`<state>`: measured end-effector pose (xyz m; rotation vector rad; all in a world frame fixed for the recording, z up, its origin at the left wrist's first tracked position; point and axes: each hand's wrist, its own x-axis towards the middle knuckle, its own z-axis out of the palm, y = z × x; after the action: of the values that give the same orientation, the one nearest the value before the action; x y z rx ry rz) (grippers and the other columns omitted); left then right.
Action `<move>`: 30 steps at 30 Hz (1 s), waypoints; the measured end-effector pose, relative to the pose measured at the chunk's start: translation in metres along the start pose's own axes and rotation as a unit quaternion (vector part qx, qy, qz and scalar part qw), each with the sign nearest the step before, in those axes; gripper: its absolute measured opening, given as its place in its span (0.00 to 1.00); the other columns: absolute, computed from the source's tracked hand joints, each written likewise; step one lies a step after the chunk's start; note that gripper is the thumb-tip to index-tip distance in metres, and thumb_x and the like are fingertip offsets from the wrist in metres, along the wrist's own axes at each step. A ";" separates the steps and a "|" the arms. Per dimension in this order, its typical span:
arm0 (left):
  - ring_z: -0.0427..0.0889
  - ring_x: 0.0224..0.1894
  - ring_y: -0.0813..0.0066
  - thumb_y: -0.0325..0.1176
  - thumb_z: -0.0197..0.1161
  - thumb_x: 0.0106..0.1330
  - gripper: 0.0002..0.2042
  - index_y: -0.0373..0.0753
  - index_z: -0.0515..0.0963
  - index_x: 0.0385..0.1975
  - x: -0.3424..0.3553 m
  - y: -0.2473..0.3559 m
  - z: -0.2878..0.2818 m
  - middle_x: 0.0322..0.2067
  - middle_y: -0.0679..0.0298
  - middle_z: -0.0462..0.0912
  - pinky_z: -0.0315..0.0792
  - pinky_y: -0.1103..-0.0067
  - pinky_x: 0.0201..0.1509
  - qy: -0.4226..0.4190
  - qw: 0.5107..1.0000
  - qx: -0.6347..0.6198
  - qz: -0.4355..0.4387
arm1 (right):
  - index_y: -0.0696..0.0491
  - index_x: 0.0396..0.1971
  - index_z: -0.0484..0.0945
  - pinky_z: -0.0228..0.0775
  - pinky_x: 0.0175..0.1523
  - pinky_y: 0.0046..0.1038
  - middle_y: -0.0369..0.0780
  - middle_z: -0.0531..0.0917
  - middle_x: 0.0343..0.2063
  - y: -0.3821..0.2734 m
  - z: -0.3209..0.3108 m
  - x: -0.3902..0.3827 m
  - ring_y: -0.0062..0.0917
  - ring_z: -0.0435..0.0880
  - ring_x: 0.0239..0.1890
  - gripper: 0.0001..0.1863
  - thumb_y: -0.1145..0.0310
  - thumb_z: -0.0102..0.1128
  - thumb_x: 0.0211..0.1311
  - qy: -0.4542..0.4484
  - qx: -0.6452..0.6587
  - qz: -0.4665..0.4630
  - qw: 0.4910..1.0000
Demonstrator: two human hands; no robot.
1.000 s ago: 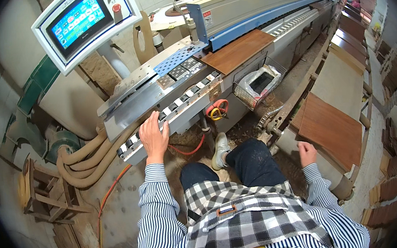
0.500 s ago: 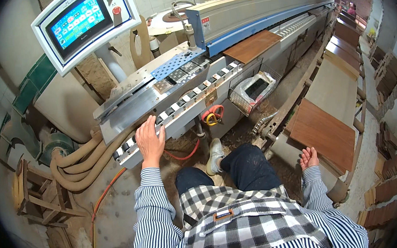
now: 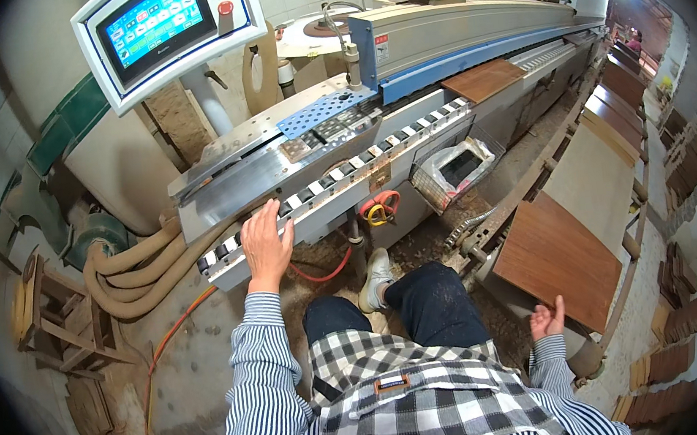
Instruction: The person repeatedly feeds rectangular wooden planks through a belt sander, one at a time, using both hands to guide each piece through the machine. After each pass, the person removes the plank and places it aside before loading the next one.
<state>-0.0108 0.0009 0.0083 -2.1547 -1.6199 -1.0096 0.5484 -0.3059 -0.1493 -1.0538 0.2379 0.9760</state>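
Note:
My left hand lies on the near end of the roller rail along the machine's front, its fingers stretched out and holding nothing. My right hand is at the near left edge of a brown wood-grain panel, palm up with the fingers apart. I cannot tell whether it touches the panel. This panel lies at an angle on a stack of pale boards on the right-hand conveyor. A second brown panel lies farther along the machine, beside its blue beam.
A control screen stands at upper left. Beige hoses and a wooden stool are at left. Red and yellow scissors and a lined wire basket hang at the machine's front. Stacked brown strips lie at right.
The panel by the blue beam has travelled farther along the machine. The right-hand panel has shifted nearer to me and turned slightly. My right fingers have spread; my left hand stays on the rail.

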 end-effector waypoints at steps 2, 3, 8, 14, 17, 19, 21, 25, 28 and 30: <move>0.73 0.59 0.60 0.40 0.63 0.63 0.23 0.41 0.72 0.56 0.002 0.001 -0.002 0.57 0.60 0.76 0.61 0.64 0.66 -0.009 1.000 -0.006 0.001 | 0.51 0.40 0.77 0.74 0.33 0.27 0.35 0.81 0.29 -0.019 -0.025 0.021 0.23 0.76 0.26 0.21 0.52 0.71 0.55 -0.051 0.066 -0.107 0.991; 0.72 0.60 0.60 0.40 0.63 0.63 0.23 0.41 0.72 0.56 0.002 0.001 -0.002 0.58 0.60 0.76 0.60 0.64 0.66 -0.017 1.000 -0.011 -0.001 | 0.51 0.40 0.77 0.73 0.33 0.27 0.35 0.81 0.29 -0.020 -0.028 0.025 0.23 0.76 0.26 0.20 0.54 0.71 0.55 -0.022 0.057 -0.118 0.991; 0.69 0.63 0.58 0.38 0.63 0.63 0.23 0.41 0.72 0.58 -0.003 -0.003 -0.020 0.59 0.58 0.75 0.57 0.62 0.69 -0.042 0.998 -0.056 -0.008 | 0.50 0.40 0.77 0.73 0.31 0.25 0.33 0.81 0.28 -0.026 -0.008 -0.004 0.22 0.77 0.26 0.16 0.61 0.72 0.55 0.002 -0.005 -0.153 0.988; 0.66 0.67 0.56 0.38 0.63 0.63 0.25 0.40 0.70 0.60 -0.040 0.031 -0.060 0.62 0.57 0.71 0.52 0.59 0.72 -0.064 0.987 -0.148 -0.008 | 0.50 0.40 0.79 0.71 0.30 0.22 0.32 0.83 0.31 -0.009 0.058 -0.041 0.18 0.77 0.24 0.08 0.69 0.64 0.61 -0.166 -0.027 -0.112 0.979; 0.64 0.69 0.56 0.41 0.64 0.63 0.28 0.40 0.69 0.62 -0.054 0.069 -0.083 0.64 0.56 0.69 0.53 0.59 0.72 -0.101 0.975 -0.193 0.042 | 0.53 0.42 0.78 0.70 0.30 0.21 0.34 0.82 0.33 0.012 0.114 -0.045 0.18 0.78 0.28 0.09 0.72 0.62 0.61 -0.279 -0.063 -0.055 0.957; 0.62 0.69 0.54 0.43 0.67 0.60 0.31 0.40 0.68 0.62 -0.062 0.086 -0.095 0.65 0.55 0.67 0.53 0.58 0.72 -0.114 0.965 -0.230 0.053 | 0.54 0.42 0.78 0.71 0.31 0.22 0.35 0.82 0.34 0.031 0.171 -0.061 0.19 0.78 0.30 0.09 0.74 0.61 0.61 -0.326 -0.080 -0.020 0.942; 0.61 0.70 0.52 0.45 0.69 0.56 0.34 0.39 0.68 0.62 -0.072 0.092 -0.101 0.65 0.53 0.66 0.52 0.55 0.72 -0.113 0.961 -0.242 0.068 | 0.55 0.42 0.78 0.72 0.32 0.22 0.36 0.82 0.35 0.056 0.225 -0.080 0.20 0.79 0.31 0.09 0.75 0.61 0.62 -0.353 -0.103 0.009 0.930; 0.61 0.70 0.52 0.50 0.69 0.56 0.34 0.39 0.69 0.61 -0.086 0.077 -0.113 0.65 0.54 0.68 0.48 0.55 0.73 -0.121 0.982 -0.141 0.031 | 0.56 0.41 0.79 0.73 0.32 0.22 0.35 0.81 0.34 0.109 0.303 -0.086 0.20 0.79 0.31 0.09 0.73 0.63 0.62 -0.437 -0.162 0.114 0.877; 0.61 0.70 0.55 0.49 0.67 0.58 0.31 0.39 0.71 0.60 -0.097 0.044 -0.115 0.64 0.56 0.69 0.46 0.55 0.74 -0.080 0.995 -0.052 -0.025 | 0.55 0.38 0.79 0.75 0.32 0.22 0.35 0.82 0.33 0.145 0.358 -0.109 0.20 0.80 0.29 0.07 0.70 0.64 0.62 -0.470 -0.191 0.156 0.847; 0.63 0.69 0.55 0.49 0.68 0.58 0.32 0.39 0.71 0.59 -0.093 0.024 -0.113 0.63 0.56 0.70 0.45 0.53 0.73 -0.060 0.996 -0.047 -0.053 | 0.53 0.37 0.79 0.77 0.33 0.23 0.37 0.83 0.35 0.156 0.375 -0.118 0.21 0.83 0.31 0.07 0.68 0.65 0.62 -0.466 -0.183 0.201 0.842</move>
<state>-0.0428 -0.1417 0.0334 -2.2517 -1.7910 -1.0246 0.2596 -0.0444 0.0155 -0.7537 -0.5832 1.8613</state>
